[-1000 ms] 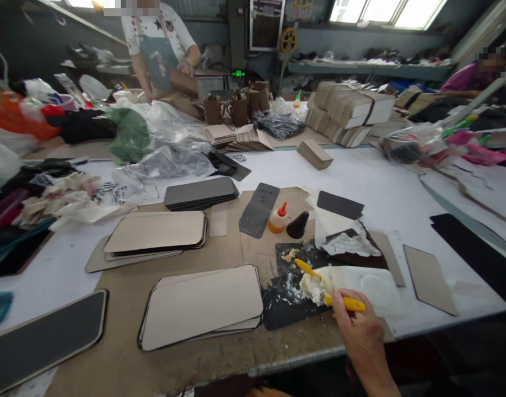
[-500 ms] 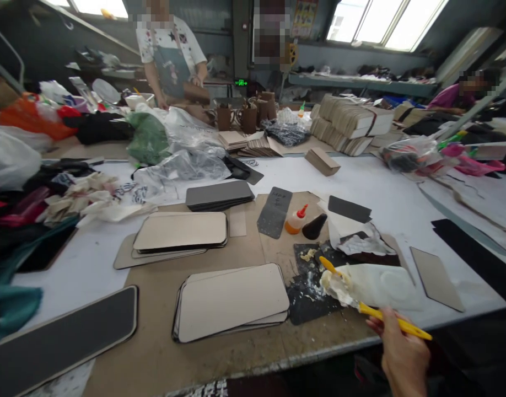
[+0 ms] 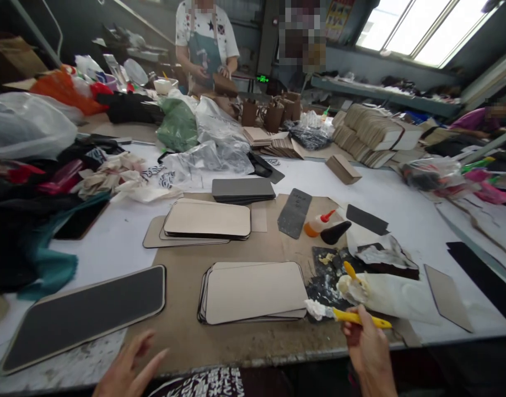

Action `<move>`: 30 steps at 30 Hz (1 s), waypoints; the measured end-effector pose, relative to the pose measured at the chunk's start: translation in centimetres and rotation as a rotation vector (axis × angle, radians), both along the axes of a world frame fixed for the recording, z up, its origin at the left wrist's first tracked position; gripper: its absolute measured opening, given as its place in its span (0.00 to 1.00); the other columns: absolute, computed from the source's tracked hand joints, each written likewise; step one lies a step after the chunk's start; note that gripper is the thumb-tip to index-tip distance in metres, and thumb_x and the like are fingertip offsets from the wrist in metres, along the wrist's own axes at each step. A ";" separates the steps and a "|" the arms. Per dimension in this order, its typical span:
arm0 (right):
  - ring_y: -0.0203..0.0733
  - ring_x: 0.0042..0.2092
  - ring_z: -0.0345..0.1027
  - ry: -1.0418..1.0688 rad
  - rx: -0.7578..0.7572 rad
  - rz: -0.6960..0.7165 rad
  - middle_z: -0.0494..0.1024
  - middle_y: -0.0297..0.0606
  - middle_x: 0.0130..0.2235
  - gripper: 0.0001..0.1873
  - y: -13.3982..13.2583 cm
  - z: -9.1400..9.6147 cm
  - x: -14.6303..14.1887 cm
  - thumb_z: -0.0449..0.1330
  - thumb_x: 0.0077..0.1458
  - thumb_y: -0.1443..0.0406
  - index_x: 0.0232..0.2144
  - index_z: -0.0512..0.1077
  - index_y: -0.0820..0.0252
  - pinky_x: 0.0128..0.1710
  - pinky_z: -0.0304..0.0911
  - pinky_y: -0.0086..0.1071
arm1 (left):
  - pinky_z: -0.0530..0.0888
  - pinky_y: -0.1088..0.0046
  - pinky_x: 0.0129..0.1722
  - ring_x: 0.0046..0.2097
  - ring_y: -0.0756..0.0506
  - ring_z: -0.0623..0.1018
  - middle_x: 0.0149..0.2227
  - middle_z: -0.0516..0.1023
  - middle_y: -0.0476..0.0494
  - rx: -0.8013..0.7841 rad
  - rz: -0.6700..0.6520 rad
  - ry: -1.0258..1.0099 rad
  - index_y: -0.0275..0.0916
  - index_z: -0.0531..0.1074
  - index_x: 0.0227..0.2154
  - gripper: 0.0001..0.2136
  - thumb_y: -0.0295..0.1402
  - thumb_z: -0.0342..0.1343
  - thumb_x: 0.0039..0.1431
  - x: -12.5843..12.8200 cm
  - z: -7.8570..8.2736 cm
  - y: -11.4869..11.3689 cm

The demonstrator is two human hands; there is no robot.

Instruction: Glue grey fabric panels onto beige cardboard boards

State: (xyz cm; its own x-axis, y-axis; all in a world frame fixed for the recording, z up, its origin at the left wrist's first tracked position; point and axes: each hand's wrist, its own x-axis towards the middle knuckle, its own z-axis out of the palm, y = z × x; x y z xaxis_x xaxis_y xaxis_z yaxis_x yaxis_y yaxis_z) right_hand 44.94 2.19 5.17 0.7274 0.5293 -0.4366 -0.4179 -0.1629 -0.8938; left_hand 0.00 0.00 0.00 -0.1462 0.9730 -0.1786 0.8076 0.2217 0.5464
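Yellow spatula (image 3: 356,317) is clamped in the right hand (image 3: 366,347) near the front edge of the table. Its tip carries white glue (image 3: 316,309) and lies just beside the right corner of the stack of beige panels (image 3: 253,291). The left hand (image 3: 127,369) holds nothing, its fingers spread apart, above the brown board (image 3: 182,336).

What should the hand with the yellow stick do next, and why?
Probably slide the yellow-handled spatula left onto the top tan rounded card of the near stack and smear. Its tip carries white paste, right at that stack's corner. The right hand grips it; the open left hand hovers free to steady the card.
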 end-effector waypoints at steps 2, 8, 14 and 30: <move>0.24 0.15 0.53 0.036 -0.043 0.085 0.65 0.25 0.17 0.17 1.1 -0.6 -1.2 0.64 0.32 0.58 0.22 0.65 0.62 0.10 0.47 0.19 | 0.69 0.63 0.47 0.47 0.41 0.72 0.44 0.74 0.43 0.100 -0.168 0.020 0.41 0.64 0.45 0.26 0.49 0.53 0.43 2.6 0.1 3.4; 0.24 0.13 0.46 -0.014 -0.299 0.322 0.59 0.22 0.13 0.18 2.8 -3.3 -3.1 0.61 0.33 0.54 0.20 0.61 0.60 0.10 0.38 0.20 | 0.51 0.57 0.58 0.61 0.35 0.50 0.60 0.52 0.31 -0.077 -0.597 0.245 0.36 0.53 0.56 0.47 0.47 0.62 0.29 11.0 2.1 10.8; 0.25 0.13 0.49 -0.086 -0.396 0.423 0.61 0.23 0.14 0.18 2.3 -5.2 -3.3 0.58 0.38 0.54 0.28 0.64 0.62 0.11 0.39 0.20 | 0.44 0.49 0.56 0.61 0.30 0.40 0.62 0.41 0.30 -0.217 -0.758 0.423 0.45 0.46 0.58 0.56 0.45 0.65 0.18 13.6 2.5 12.1; 0.27 0.13 0.51 -0.053 -0.437 0.418 0.62 0.24 0.14 0.23 1.8 -4.0 -3.7 0.56 0.38 0.55 0.36 0.67 0.65 0.11 0.40 0.21 | 0.53 0.48 0.52 0.57 0.26 0.55 0.59 0.52 0.27 -0.153 -0.895 0.461 0.47 0.49 0.57 0.57 0.42 0.66 0.14 13.4 2.8 14.8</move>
State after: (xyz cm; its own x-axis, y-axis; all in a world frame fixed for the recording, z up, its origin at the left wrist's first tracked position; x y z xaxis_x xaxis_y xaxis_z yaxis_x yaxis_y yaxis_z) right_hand 41.22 4.00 1.15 0.5233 0.5545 -0.6471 -0.1963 -0.6606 -0.7247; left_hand 13.39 14.78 2.75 0.5380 0.7304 -0.4208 0.8361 -0.5256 0.1568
